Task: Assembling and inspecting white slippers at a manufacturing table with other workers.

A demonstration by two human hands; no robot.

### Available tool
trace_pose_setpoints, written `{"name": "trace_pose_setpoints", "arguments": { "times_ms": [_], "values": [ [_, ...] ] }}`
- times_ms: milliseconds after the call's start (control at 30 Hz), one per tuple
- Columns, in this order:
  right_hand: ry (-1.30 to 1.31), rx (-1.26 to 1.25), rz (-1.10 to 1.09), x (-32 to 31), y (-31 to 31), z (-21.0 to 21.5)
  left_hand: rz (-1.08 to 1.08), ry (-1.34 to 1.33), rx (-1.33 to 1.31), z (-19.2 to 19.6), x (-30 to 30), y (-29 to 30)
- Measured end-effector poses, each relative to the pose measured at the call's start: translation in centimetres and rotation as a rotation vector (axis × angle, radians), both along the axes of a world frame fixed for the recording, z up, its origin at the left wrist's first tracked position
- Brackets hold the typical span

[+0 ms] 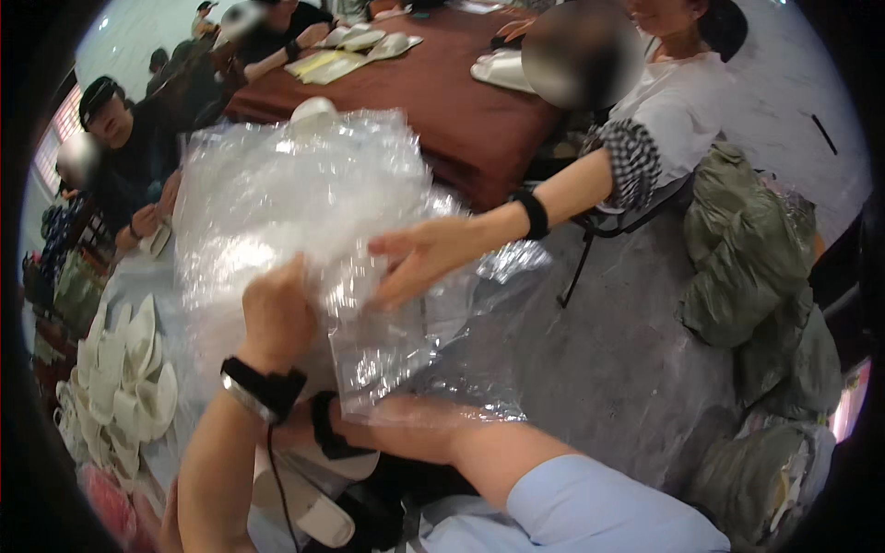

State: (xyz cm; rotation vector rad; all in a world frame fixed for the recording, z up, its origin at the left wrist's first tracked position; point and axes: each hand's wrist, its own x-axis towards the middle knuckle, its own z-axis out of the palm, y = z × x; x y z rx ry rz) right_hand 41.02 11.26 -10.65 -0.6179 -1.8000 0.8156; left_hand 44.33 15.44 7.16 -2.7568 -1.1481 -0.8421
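The left hand (275, 313) was closed in a grip on the big bundle of clear plastic bags (295, 198), raised above the surface (166, 276). The right hand was hidden under plastic, so its grip was unclear. A co-worker's open hand (415, 258) touched the bundle.

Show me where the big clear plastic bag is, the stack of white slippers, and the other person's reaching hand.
clear plastic bag (295, 198): head view, on its crinkled upper middle.
white slippers (129, 378): head view, middle of the stack at lower left.
co-worker's hand (419, 258): head view, on the open palm.
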Motion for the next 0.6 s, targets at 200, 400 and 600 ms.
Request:
{"name": "trace_pose_setpoints", "arguments": {
  "times_ms": [200,400,600],
  "values": [
    [-0.109,-0.302,0.176,-1.8,-2.8,10.1,0.155,-0.112,0.170,7.1,-4.4,1.5],
    [-0.379,0.195,0.098,-1.9,-2.9,9.5,0.258,-0.213,0.373,10.7,-9.4,1.8],
    [-0.352,0.416,0.115,-3.1,-2.0,7.5,0.410,-0.216,0.645,16.2,-20.2,0.6]
  ]
}}
